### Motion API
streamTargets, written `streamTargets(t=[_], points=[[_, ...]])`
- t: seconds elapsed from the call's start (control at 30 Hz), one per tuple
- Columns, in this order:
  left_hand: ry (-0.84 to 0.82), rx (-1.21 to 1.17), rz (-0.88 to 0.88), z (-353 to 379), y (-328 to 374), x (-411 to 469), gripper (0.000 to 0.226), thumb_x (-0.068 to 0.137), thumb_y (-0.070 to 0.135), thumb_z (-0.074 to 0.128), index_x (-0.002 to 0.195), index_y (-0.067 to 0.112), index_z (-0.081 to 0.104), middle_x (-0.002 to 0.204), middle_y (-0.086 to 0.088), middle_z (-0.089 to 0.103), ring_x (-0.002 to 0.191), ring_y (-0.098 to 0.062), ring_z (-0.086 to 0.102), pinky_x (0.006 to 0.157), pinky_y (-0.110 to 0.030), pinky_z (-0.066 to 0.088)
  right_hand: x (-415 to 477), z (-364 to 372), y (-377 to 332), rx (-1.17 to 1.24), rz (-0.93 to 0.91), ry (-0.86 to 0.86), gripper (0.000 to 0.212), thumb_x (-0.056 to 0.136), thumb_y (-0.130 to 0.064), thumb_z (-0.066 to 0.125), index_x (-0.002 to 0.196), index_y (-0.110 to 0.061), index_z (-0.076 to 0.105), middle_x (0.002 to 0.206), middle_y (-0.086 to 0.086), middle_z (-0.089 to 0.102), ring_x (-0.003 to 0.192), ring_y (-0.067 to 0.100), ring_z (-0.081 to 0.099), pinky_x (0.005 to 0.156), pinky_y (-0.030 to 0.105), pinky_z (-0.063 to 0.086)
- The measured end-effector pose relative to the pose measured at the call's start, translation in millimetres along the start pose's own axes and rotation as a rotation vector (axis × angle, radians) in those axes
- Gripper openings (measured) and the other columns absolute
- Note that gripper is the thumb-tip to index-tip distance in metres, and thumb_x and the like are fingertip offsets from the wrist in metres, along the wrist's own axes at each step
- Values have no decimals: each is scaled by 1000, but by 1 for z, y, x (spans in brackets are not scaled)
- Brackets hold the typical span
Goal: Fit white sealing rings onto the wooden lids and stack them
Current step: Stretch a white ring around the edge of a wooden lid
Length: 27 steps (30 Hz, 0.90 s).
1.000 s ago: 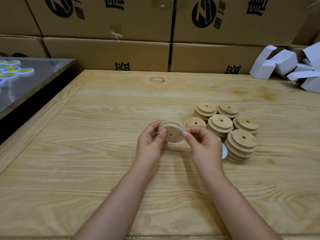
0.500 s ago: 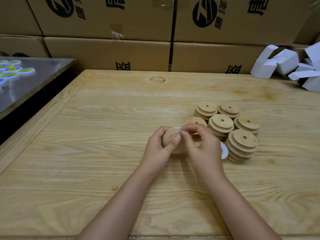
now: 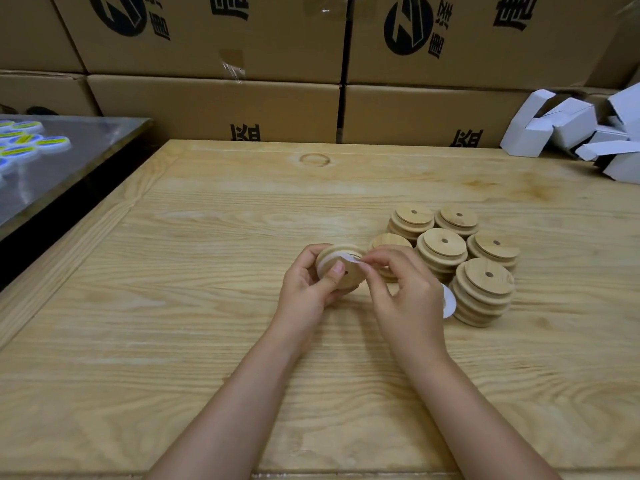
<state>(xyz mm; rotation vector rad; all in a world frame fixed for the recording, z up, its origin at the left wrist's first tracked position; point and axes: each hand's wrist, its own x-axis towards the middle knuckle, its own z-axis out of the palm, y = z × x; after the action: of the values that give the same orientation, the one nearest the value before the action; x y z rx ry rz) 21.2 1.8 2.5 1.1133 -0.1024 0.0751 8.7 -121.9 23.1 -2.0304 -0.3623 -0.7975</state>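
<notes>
Wooden lid (image 3: 351, 278): held on edge just above the tabletop (image 3: 173, 306), near mid-field. Its stepped face, with a small centre hole, is turned toward the camera. Left hand (image 3: 306, 289) grips it, with fingers (image 3: 310, 251) curled round the far rim and the thumb pressed on the face beside the hole.

White sealing ring (image 3: 344, 255): sits partly round the lid's stepped edge, visible along the top and left arc. Its right end stands off the wood. Right hand (image 3: 405, 292) pinches that end between thumb and forefinger at the lid's upper right. The other fingers are loosely curled.

Stacks of lids (image 3: 483, 292): six, clustered on the tabletop just right of the hands, close together, holes up. One stack is partly hidden behind the right hand. Heights differ; lids per stack cannot be counted. A loose white ring (image 3: 449, 303) lies between the right hand and the nearest stack, mostly hidden.

Surroundings: cardboard boxes (image 3: 214, 109) are stacked along the far edge. White folded cartons (image 3: 571, 129) are piled at the far right corner. A metal surface (image 3: 79, 161) on the left carries round yellow-and-blue pieces (image 3: 52, 143).
</notes>
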Motion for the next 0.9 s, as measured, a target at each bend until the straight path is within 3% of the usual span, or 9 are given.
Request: streamTargets(t=[0.13, 0.3, 0.6, 0.77, 0.9], points=[[1, 5, 19, -1, 0, 0, 16, 83, 4, 57, 97, 11, 54, 91, -8, 62, 83, -13, 64, 74, -30, 57, 2, 0, 2, 94, 80, -11, 10, 84, -2, 64, 82, -12, 65, 82, -8, 63, 80, 2, 57, 71, 8, 40], [-4, 0, 15, -2, 0, 0, 17, 81, 5, 57, 95, 14, 55, 89, -6, 61, 84, -15, 64, 73, -30, 57, 4, 0, 6, 199, 237, -46, 11, 84, -5, 65, 81, -15, 66, 81, -10, 64, 80, 6, 60, 72, 19, 47], [-20, 0, -66, -1, 2, -1, 19, 80, 13, 58, 98, 7, 56, 97, -16, 61, 84, -26, 64, 69, -38, 59, 10, -6, 7, 264, 344, -113, 21, 82, -12, 69, 74, -30, 64, 82, -9, 66, 76, 0, 61, 70, 10, 46], [28, 11, -124, 2, 5, -3, 40, 77, 23, 61, 108, -2, 56, 94, -17, 63, 74, -24, 68, 51, -31, 56, 14, -13, 7, 249, 335, -215, 26, 89, -11, 60, 82, -35, 65, 89, -12, 68, 85, 4, 63, 79, 29, 53], [73, -48, -188, -1, 8, -1, 26, 88, 19, 57, 113, 10, 57, 82, -9, 72, 59, -24, 69, 42, -23, 51, 15, -16, 8, 193, 293, -328, 25, 89, -10, 59, 91, -33, 69, 93, -15, 67, 89, 4, 62, 83, 35, 52]])
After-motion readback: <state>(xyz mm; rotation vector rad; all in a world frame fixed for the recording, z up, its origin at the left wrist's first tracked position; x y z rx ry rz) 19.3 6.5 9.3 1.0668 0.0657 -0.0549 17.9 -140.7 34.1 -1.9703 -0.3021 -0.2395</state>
